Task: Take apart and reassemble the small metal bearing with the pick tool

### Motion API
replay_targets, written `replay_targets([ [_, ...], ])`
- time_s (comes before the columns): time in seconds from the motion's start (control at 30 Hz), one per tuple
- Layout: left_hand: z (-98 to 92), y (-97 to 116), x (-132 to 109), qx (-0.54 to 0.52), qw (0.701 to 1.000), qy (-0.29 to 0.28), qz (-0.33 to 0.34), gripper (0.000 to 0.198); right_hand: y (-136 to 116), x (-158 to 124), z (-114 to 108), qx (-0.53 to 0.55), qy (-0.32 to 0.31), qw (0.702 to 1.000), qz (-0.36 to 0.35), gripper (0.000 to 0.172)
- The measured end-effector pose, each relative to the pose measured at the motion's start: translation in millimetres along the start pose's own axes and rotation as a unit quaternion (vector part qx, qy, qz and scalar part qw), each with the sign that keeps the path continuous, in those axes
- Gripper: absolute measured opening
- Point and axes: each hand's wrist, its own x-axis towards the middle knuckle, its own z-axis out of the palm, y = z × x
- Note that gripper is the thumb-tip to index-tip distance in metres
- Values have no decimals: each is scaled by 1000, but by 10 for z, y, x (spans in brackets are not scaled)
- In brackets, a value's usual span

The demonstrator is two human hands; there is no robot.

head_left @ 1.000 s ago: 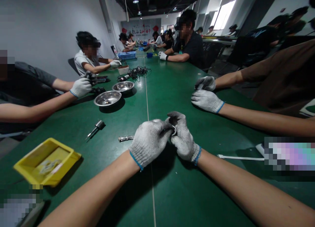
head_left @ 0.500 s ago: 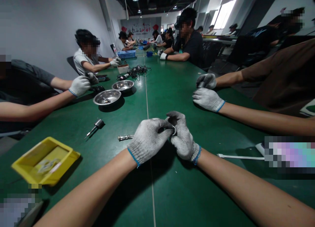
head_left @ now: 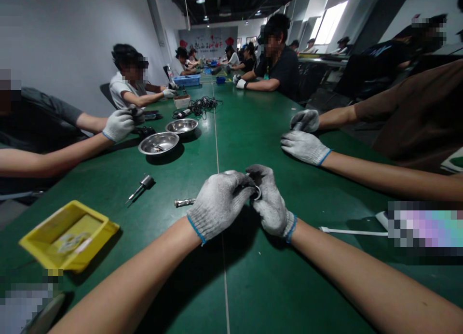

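Note:
Both of my hands wear grey-white knitted gloves with blue cuffs and meet above the green table. My left hand (head_left: 220, 201) is closed, its thumb and fingers pinching at a small curved, ring-like piece (head_left: 258, 193) with a pale, shiny edge. Around the other side of that piece curl the fingers of my right hand (head_left: 268, 199). Most of the piece is hidden by the gloves, so its kind does not show. A short metal rod-like part (head_left: 183, 202) lies beside my left hand, partly covered by it.
A metal tool with a thick cylindrical end (head_left: 142, 188) lies at left, behind a yellow bin (head_left: 104, 230) holding small pale pieces. Two steel bowls (head_left: 159, 144) and tangled black cables (head_left: 204, 104) stand farther off. Co-workers' gloved hands (head_left: 306, 146) work at right and left. A white cable (head_left: 354, 231) lies right.
My hands stay together on the small piece, with only a slight shift of the left fingers. The co-worker's hands at right have moved a little.

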Motion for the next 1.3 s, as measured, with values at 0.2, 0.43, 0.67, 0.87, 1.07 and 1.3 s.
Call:
replay_targets([
  [0.2, -10, -28, -3, -13, 1000, -25, 11, 15, -21, -1, 0, 10, -4, 1000, 12, 76],
  [0.43, 12, -26, -19, -13, 999, -32, 10, 14, -42, 11, 3, 14, -12, 1000, 17, 73],
  [0.67, 24, 30, -7, 43, 998, -37, -21, 12, -24, 10, 3, 7, -10, 1000, 4, 72],
  [0.87, 33, 99, 4, 64, 995, -37, -68, 12, -15, 11, 0, 4, -17, 1000, -5, 71],
  [1.07, 28, 108, 12, 39, 994, 6, -100, 5, -6, 1, -6, -22, -9, 1000, -1, 71],
  [1.3, 11, 47, 21, -80, 992, 8, -101, 1, -5, 2, 8, -35, -5, 999, -1, 70],
])
